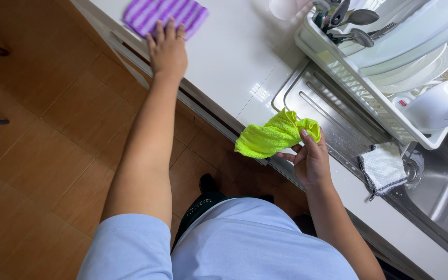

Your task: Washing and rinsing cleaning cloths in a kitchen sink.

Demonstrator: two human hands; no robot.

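A person seen from above wears a pale blue short-sleeved top, its sleeves ending above the elbow, over dark trousers trimmed with a small row of light studs. Both forearms are bare. A ring circles one finger of the left hand (167, 51).

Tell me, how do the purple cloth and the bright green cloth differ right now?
The purple cloth is striped and lies flat on the white counter under the left hand; the green cloth is plain, bunched up and lifted in the right hand by the sink's drainboard. The purple one is pressed from above, the green one pinched in fingers. Both look like soft cleaning cloths.
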